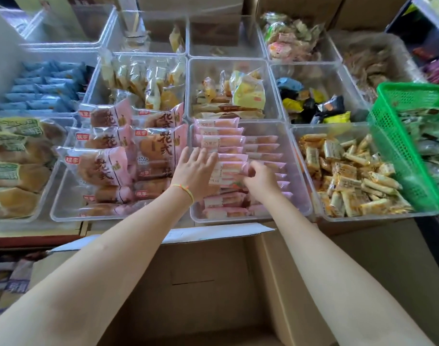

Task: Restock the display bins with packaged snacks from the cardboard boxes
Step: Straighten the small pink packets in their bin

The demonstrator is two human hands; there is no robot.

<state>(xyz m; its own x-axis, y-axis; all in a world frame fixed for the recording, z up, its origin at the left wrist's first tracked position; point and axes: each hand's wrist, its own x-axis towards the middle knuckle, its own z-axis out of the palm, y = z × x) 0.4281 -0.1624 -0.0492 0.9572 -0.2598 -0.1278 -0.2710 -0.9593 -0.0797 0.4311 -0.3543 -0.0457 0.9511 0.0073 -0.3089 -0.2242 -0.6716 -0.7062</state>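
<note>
A clear plastic display bin (299,171) in the front row holds rows of pink-wrapped cake packets (219,132). My left hand (196,172) lies flat on the left stack, fingers spread, a yellow string bracelet on its wrist. My right hand (259,179) is curled around one pink packet in the middle of the bin. Below my forearms an open cardboard box (206,278) stands with its flaps out; its inside looks bare where visible.
Left of this bin, a clear bin of large pink bread packs (106,166). On the right, a bin of yellow-orange snack sticks (350,178) and a tilted green basket (398,136). Further bins behind hold blue packets (43,91), yellow cakes (248,93) and mixed candies (313,103).
</note>
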